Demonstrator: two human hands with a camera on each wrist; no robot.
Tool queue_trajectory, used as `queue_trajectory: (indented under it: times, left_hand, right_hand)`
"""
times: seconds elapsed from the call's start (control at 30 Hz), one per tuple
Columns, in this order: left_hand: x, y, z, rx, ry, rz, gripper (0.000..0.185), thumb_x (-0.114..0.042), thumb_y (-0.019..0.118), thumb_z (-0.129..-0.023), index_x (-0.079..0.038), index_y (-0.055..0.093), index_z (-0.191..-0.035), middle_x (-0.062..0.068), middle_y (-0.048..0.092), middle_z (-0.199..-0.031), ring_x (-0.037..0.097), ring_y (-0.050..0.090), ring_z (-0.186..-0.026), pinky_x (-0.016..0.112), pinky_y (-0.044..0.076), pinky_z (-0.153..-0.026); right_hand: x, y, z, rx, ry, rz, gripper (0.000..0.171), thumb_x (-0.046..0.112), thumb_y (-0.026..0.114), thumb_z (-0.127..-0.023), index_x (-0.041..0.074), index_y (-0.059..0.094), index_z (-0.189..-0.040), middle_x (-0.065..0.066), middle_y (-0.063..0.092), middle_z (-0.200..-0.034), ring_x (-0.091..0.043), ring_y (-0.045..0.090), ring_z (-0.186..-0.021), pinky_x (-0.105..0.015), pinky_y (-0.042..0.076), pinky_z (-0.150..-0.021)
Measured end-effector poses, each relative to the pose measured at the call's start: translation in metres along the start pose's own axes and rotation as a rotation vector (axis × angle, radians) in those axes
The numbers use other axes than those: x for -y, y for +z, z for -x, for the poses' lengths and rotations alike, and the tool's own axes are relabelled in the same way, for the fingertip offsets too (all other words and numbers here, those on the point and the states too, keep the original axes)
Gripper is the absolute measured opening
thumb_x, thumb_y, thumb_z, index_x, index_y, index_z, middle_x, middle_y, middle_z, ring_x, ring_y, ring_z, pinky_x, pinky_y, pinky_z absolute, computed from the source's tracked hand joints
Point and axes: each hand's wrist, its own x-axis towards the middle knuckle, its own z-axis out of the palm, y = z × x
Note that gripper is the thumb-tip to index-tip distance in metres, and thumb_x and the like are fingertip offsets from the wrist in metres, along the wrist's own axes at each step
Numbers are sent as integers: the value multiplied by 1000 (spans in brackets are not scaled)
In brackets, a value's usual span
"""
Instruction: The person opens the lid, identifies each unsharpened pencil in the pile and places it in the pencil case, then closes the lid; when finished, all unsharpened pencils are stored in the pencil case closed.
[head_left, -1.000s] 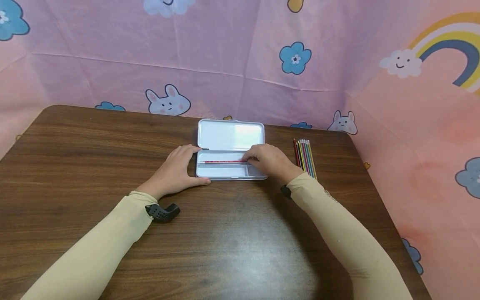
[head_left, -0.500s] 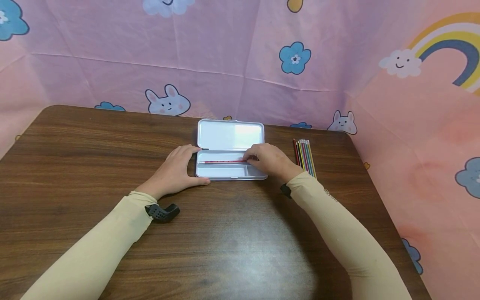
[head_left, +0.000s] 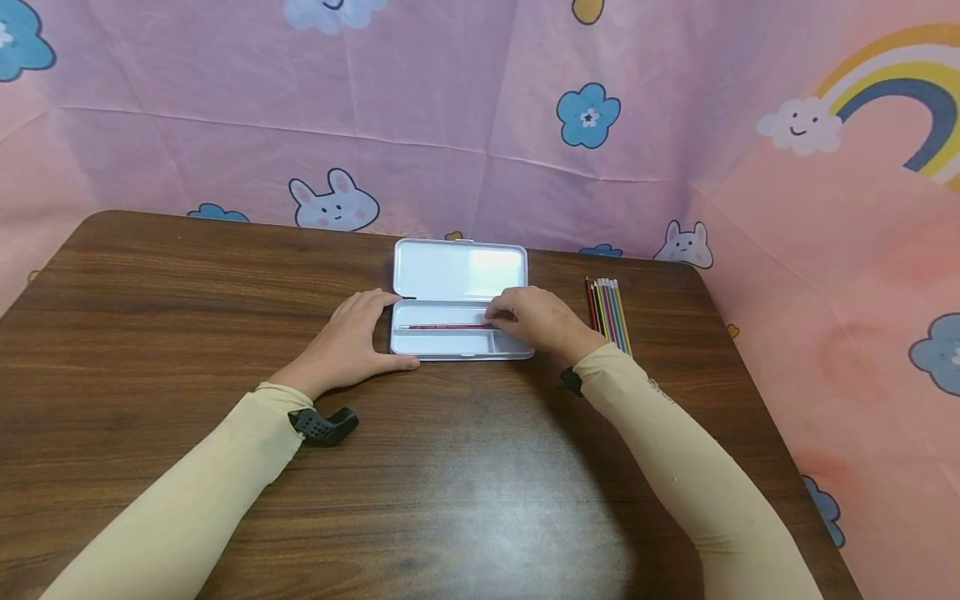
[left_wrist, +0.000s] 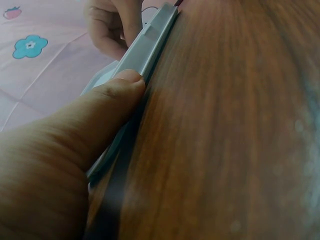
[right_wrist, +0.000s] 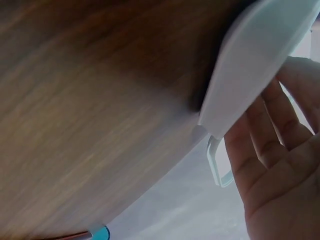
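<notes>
Red pencil (head_left: 444, 326) lowered into case (head_left: 450, 343); right hand (head_left: 538, 320) pinches it, left hand (head_left: 351, 343) clasps case's left edge.

One white pencil case (head_left: 459, 275), lid open. One red pencil (head_left: 442, 326) inside its tray. One bundle of loose coloured pencils (head_left: 609, 312) beside the case — roughly seven or eight, too tightly packed to count exactly. Two hands: one left hand (head_left: 347, 340), one right hand (head_left: 542, 321). Two black wrist devices, one per sleeve. One brown wooden table (head_left: 150, 300). On the pink backdrop — three bunnies, one rainbow, several blue flowers and white clouds.
</notes>
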Motion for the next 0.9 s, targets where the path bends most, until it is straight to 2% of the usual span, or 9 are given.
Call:
queue_trajectory:
  times: [0.17, 0.3, 0.5, 0.8, 0.9]
  left_hand:
    - [-1, 0, 0, 9, -3, 0, 106, -70, 78, -79, -8, 40, -155, 16, 39, -159, 37, 31, -149, 60, 20, -124]
    - [-1, 0, 0, 3, 1, 6, 106, -70, 78, -79, -7, 40, -155, 17, 39, -159, 38, 31, -148, 61, 21, -123]
    - [1, 1, 0, -4, 13, 6, 105, -71, 78, -79, -8, 41, -154, 15, 42, -156, 36, 34, -146, 60, 22, -123]
    - [0, 0, 0, 4, 14, 1, 105, -70, 78, -79, -7, 40, -154, 17, 41, -157, 38, 32, -147, 61, 21, -123]
    - [0, 0, 0, 5, 10, -5, 105, -70, 78, -79, -8, 40, -154, 18, 39, -159, 39, 30, -150, 61, 19, -124]
  right_hand:
    - [2, -6, 6, -44, -7, 27, 19, 18, 71, -100, 15, 78, -117, 0, 74, -113, -17, 68, -102, -38, 57, -89]
    - [2, -16, 18, -109, -22, 2, 18, 16, 70, -99, 12, 77, -116, -2, 73, -108, -17, 68, -100, -37, 58, -87]
    - [-18, -30, 40, -190, -23, -46, 16, 10, 71, -98, 8, 74, -113, -4, 70, -103, -20, 67, -96, -36, 58, -85]
    - [-60, -49, 83, -216, 140, -89, 26, 13, 71, -98, 4, 69, -122, -11, 70, -115, -27, 67, -100, -46, 57, -87]
    - [-77, -52, 97, -224, 220, -156, 29, 14, 69, -100, 4, 67, -127, -13, 69, -117, -30, 68, -103, -49, 57, -87]
